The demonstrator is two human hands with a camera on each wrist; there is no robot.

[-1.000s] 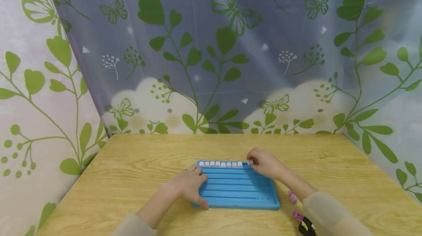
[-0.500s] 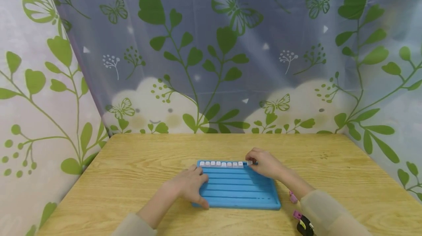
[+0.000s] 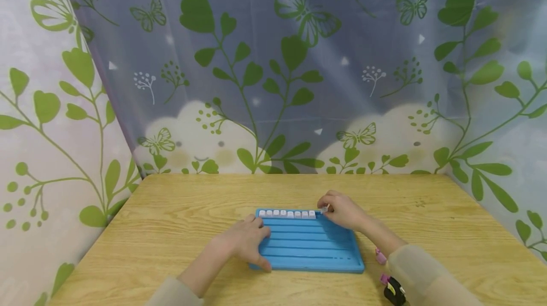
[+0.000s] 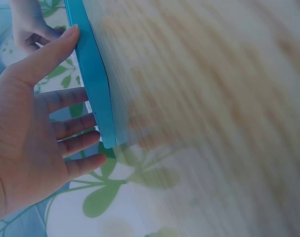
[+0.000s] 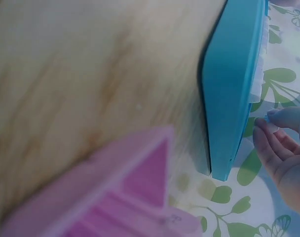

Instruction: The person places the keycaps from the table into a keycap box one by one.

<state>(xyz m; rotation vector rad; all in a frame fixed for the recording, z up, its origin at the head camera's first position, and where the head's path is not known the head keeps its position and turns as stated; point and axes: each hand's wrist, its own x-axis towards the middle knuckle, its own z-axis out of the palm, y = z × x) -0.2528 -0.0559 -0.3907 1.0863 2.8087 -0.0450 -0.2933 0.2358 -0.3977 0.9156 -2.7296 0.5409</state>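
Fingers of the left hand (image 3: 245, 243): spread along the left side of the tray, thumb at its near corner.
Blue tray (image 3: 307, 245): flat on the wooden table (image 3: 192, 206), between both hands, grooves running side to side.
White tiles (image 3: 290, 214): eight in a row along the far groove.
Fingers of the right hand (image 3: 344, 211): pinching a small pale piece (image 5: 273, 127) just right of the last tile.
Pink and black parts (image 3: 395, 292): beside the right sleeve (image 3: 420, 268).
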